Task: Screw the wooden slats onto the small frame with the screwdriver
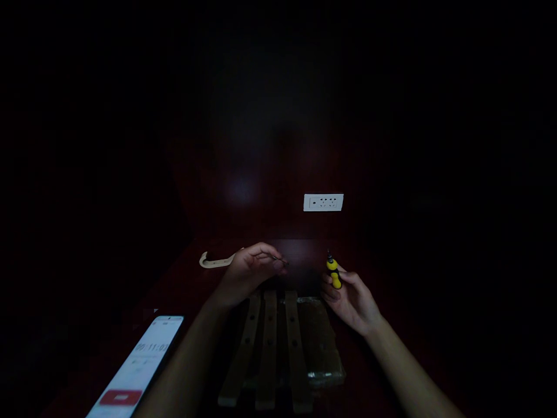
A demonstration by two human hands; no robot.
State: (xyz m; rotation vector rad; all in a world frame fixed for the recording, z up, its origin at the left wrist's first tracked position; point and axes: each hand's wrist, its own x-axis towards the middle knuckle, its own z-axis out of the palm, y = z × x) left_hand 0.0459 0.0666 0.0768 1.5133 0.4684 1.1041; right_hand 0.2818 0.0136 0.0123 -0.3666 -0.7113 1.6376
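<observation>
In the head view my right hand [353, 299] is closed round a short screwdriver [335, 277] with a yellow and black handle, its tip pointing up. My left hand [252, 268], to the left of it, has thumb and fingers pinched on a small thin piece [281, 260], perhaps a screw; dim light hides its exact kind. Below and between both hands lie three wooden strips [268, 360] side by side, each with dark holes. Beneath them is a brown package [322, 342] with a shiny clear wrap. Partly behind my left hand, a hook-shaped wooden piece [214, 263] rests on the table.
At the lower left a phone [134, 366] shows a lit timer screen beside my left forearm. A white socket panel [323, 202] is set in the dark red wall behind the table. Deep shadow hides both sides.
</observation>
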